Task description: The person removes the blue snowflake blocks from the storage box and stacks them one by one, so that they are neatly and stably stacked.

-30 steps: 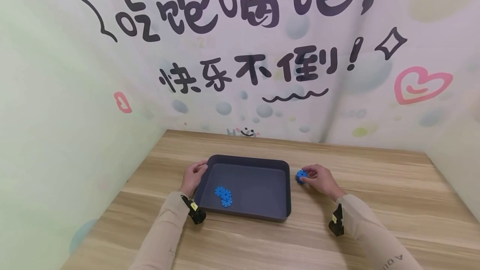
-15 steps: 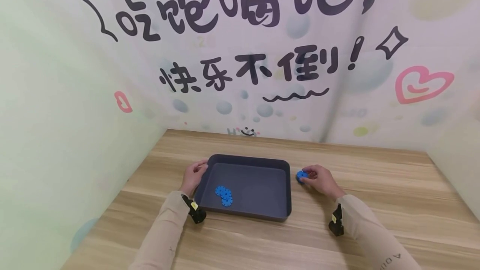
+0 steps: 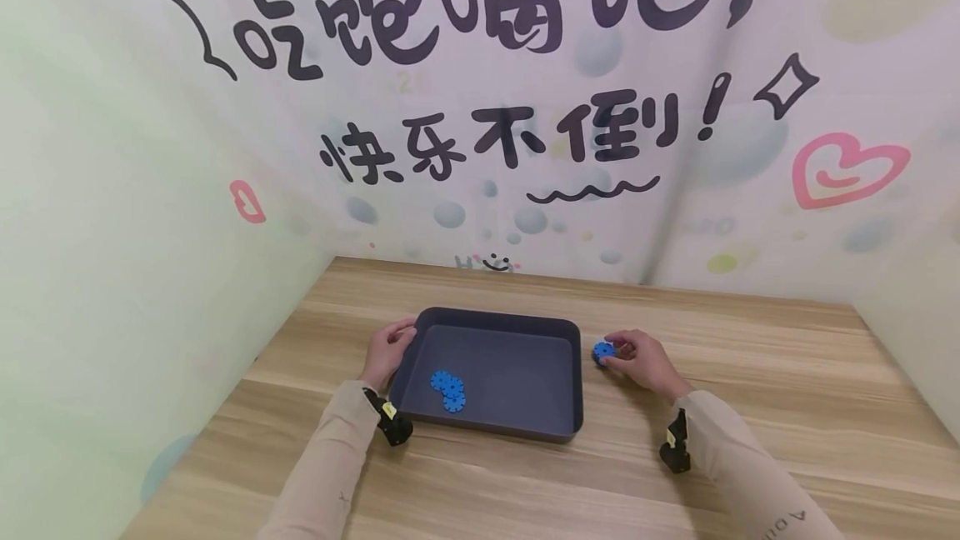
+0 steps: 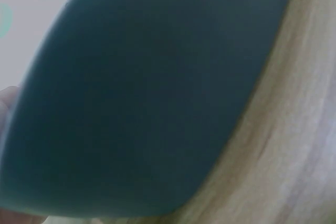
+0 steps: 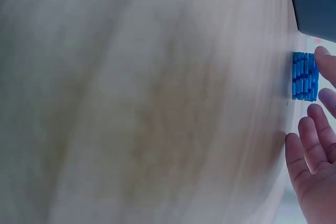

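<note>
Fingers of right hand, curled, still pinch blue disc stack; left hand still grips tray.

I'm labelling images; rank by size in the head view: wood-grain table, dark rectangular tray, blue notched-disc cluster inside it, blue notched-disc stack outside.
Table
Tray
Disc cluster
Disc stack, partly hidden

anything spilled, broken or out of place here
Nothing stands out: I see no spill or obvious break. The dark grey rectangular tray sits upright on the wood-grain table. The three blue notched round discs inside overlap loosely, unlike the tidy stack of blue notched discs beside it, but that hardly looks odd.
</note>
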A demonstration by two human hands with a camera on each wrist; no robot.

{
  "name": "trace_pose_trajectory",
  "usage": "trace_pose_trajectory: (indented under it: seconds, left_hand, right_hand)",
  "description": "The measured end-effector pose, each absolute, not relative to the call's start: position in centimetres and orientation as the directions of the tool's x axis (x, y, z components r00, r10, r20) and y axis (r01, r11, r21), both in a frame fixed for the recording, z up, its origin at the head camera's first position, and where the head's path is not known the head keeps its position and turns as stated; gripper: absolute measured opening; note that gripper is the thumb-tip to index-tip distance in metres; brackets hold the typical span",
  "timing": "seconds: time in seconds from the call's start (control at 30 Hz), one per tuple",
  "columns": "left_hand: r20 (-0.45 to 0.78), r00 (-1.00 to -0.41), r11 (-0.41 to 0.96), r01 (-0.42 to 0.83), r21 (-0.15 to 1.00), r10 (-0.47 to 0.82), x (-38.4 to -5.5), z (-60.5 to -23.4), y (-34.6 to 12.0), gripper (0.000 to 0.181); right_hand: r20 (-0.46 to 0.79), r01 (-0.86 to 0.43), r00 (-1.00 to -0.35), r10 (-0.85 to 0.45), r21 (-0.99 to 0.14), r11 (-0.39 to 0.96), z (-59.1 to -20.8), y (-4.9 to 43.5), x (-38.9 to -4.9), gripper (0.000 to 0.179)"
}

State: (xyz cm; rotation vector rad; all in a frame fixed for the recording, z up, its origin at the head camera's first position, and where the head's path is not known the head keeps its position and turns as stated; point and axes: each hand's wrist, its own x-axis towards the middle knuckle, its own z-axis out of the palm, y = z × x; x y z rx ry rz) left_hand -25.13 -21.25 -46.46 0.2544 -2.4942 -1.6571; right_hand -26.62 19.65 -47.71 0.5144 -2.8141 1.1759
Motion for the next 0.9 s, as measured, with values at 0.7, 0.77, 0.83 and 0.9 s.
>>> trace_pose_trajectory:
  seconds: [0.7, 0.77, 0.83, 0.9]
  left_hand:
    - [0.011, -0.978, 0.389, -0.073, 0.918, -0.209, -25.3, -46.3, -21.3, 0.031]
    - [0.008, -0.977, 0.388, -0.076, 0.919, -0.211, -25.3, -46.4, -21.3, 0.031]
    - [0.006, -0.977, 0.386, -0.079, 0.919, -0.213, -25.2, -46.5, -21.3, 0.03]
    - [0.005, -0.977, 0.388, -0.08, 0.918, -0.215, -25.1, -46.5, -21.3, 0.03]
  right_hand:
    - [0.346, -0.518, -0.85, -0.397, -0.688, 0.509, -42.7, 13.8, -25.7, 0.028]
    - [0.347, -0.526, -0.843, -0.412, -0.696, 0.489, -42.2, 12.7, -25.6, 0.027]
    - [0.353, -0.543, -0.828, -0.436, -0.7, 0.464, -41.9, 11.5, -25.7, 0.026]
    - [0.351, -0.552, -0.817, -0.458, -0.704, 0.446, -41.7, 10.4, -25.8, 0.025]
